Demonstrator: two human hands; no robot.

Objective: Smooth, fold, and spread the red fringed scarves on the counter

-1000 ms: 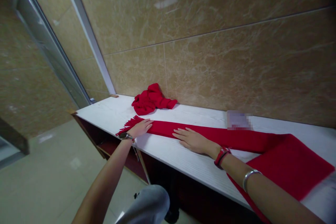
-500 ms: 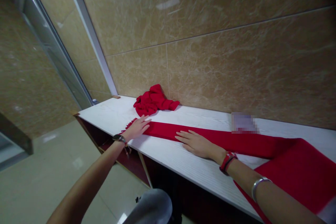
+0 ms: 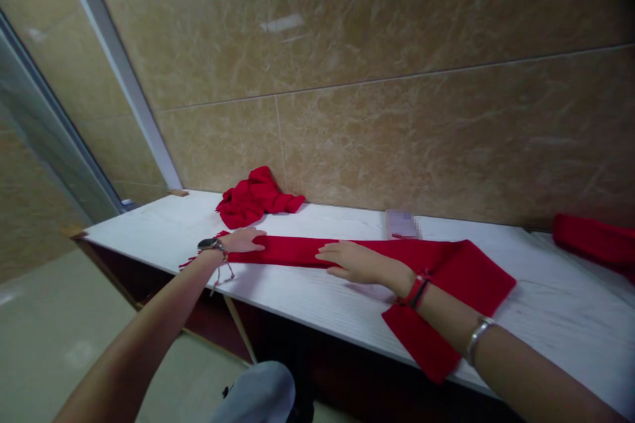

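Along the front half of the white countertop [image 3: 555, 324], a long red scarf [image 3: 292, 251] lies in a flat, narrow strip. Its fringe [image 3: 188, 263] points to the countertop's left end. Farther right along the countertop the cloth widens and folds over, and its other end slants down to the countertop's front edge.

Over the countertop's left part, the left hand [image 3: 243, 240] lies on the scarf just beside the fringe, its fingers stretched out and a little apart. A dark watch [image 3: 208, 244] and a corded bracelet [image 3: 226, 261] circle that wrist. Nearer the countertop's middle, the right hand [image 3: 360, 262] is laid flat over the same strip, fingers extended with narrow gaps and gripping nothing; how hard either hand presses, I cannot tell. A red wristband [image 3: 415, 291] and a silver bangle [image 3: 477, 338] are on that arm.

At the countertop's back edge, left of its middle, sits a crumpled red scarf [image 3: 255, 198]. Farther right along that edge stands a small box [image 3: 395, 225], its face blurred. At the countertop's right end is another red cloth [image 3: 595, 241], partly out of view. A marbled tile wall [image 3: 372, 132] rises behind the countertop; below its front edge shows a knee [image 3: 262, 390].
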